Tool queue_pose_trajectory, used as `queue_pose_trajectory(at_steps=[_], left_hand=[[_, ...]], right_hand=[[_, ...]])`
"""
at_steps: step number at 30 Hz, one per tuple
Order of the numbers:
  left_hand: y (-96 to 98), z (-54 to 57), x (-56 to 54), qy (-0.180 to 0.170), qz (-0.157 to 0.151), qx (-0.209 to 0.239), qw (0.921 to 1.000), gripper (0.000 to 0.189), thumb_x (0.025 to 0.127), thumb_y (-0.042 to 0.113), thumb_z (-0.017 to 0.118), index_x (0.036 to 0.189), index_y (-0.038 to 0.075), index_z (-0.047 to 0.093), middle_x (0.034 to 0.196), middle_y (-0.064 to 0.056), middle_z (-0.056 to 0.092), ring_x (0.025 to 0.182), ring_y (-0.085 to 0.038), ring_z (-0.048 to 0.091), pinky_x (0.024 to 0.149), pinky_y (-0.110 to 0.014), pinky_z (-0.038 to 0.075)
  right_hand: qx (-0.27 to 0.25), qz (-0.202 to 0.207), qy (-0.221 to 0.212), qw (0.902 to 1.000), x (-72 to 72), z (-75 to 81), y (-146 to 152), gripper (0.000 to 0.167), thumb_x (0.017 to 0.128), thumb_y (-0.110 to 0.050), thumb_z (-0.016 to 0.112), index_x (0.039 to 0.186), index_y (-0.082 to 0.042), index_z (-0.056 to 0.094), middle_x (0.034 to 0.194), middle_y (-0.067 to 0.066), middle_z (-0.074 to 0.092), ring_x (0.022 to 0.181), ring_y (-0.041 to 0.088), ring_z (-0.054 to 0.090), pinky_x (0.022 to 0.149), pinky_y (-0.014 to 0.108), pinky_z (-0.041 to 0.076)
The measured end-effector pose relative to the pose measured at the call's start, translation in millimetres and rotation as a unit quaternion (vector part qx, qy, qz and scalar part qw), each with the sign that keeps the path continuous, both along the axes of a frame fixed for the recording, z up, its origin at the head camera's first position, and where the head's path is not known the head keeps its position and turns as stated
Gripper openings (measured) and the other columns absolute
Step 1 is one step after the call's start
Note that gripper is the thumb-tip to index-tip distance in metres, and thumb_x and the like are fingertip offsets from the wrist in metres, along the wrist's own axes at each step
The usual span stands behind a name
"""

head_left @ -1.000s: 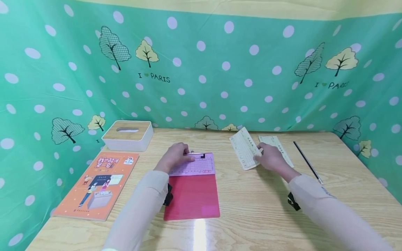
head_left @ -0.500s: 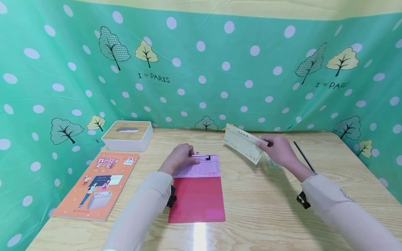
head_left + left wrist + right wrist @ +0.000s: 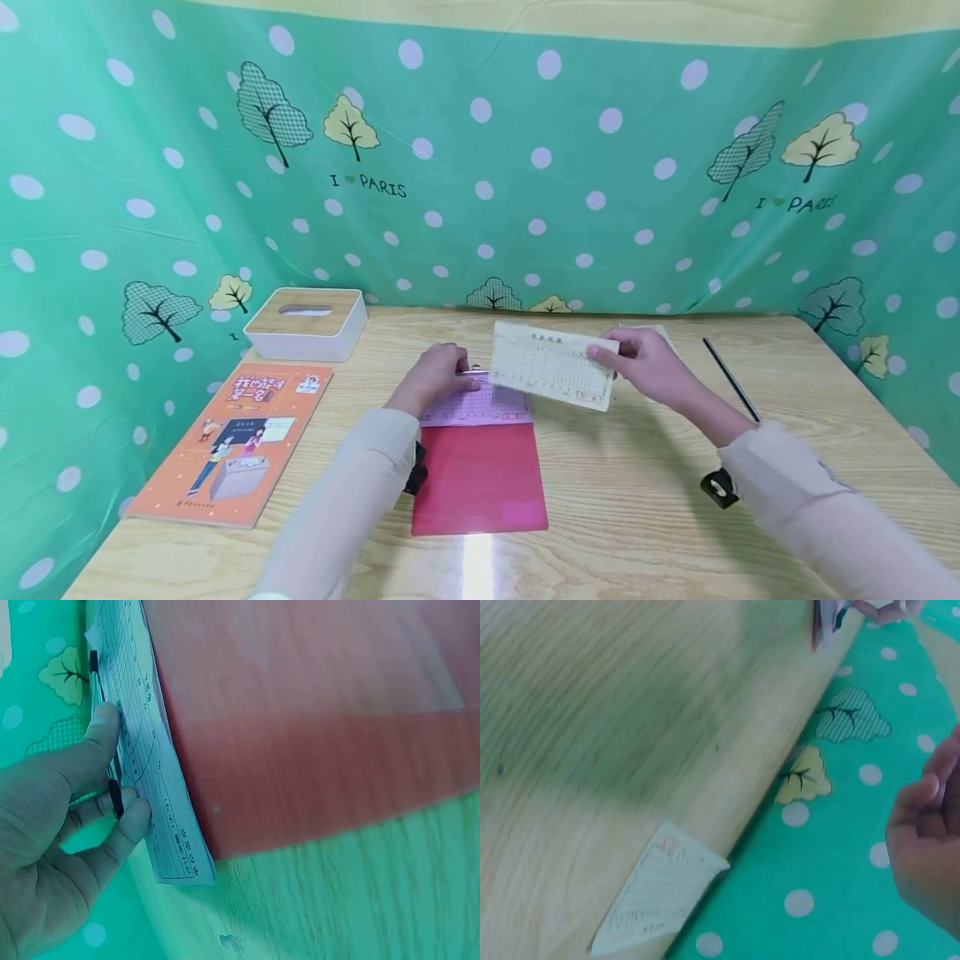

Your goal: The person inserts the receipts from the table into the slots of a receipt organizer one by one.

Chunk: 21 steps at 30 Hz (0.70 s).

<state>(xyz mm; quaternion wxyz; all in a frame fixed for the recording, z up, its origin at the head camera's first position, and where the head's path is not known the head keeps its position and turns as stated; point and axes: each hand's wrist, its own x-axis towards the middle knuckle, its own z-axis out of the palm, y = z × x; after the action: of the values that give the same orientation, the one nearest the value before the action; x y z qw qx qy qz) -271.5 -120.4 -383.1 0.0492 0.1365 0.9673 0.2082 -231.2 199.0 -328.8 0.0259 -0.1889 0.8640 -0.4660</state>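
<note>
Green dotted cloth (image 3: 540,200) hangs behind a wooden counter (image 3: 600,533). The right hand (image 3: 651,365) pinches a cream slip (image 3: 551,364) — raised between the hands — and the left hand (image 3: 441,379) pinches the clip (image 3: 115,799) of a red clipboard (image 3: 480,483) bearing pink paper (image 3: 495,408). Farther out lie another slip (image 3: 660,894) and a dark rod (image 3: 731,379) at right, an orange book (image 3: 232,442) and tissue box (image 3: 303,325) at left.

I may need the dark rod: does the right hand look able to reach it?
Probably, once emptied: the right hand pinches a pale slip, but most of the dark rod lies uncovered nearby.
</note>
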Motion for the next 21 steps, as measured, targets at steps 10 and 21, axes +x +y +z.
queue_pose_trajectory(at_steps=[10,21], left_hand=[[2.6,4.6,3.9,0.004,-0.001,-0.007,1.0,0.019,0.088,0.016,0.081,0.082,0.007,0.065,0.082,-0.004,0.061,0.077,-0.018,0.054,0.077,-0.035,0.048],[4.5,8.4,4.1,-0.018,0.007,-0.019,0.9996,0.025,0.088,0.023,0.082,0.082,0.008,0.062,0.08,-0.002,0.059,0.075,-0.017,0.051,0.074,-0.033,0.046]], right_hand=[[0.032,0.097,-0.086,0.9911,-3.0,-22.6,-28,0.02,0.1,-0.02,0.064,0.092,-0.003,0.069,0.061,-0.003,0.041,0.054,0.01,0.034,0.05,0.024,0.029],[0.069,0.036,-0.128,0.9887,-8.8,-49.9,-72,0.023,0.097,-0.025,0.068,0.104,-0.003,0.072,0.078,0.002,0.06,0.071,0.016,0.049,0.064,0.03,0.042]])
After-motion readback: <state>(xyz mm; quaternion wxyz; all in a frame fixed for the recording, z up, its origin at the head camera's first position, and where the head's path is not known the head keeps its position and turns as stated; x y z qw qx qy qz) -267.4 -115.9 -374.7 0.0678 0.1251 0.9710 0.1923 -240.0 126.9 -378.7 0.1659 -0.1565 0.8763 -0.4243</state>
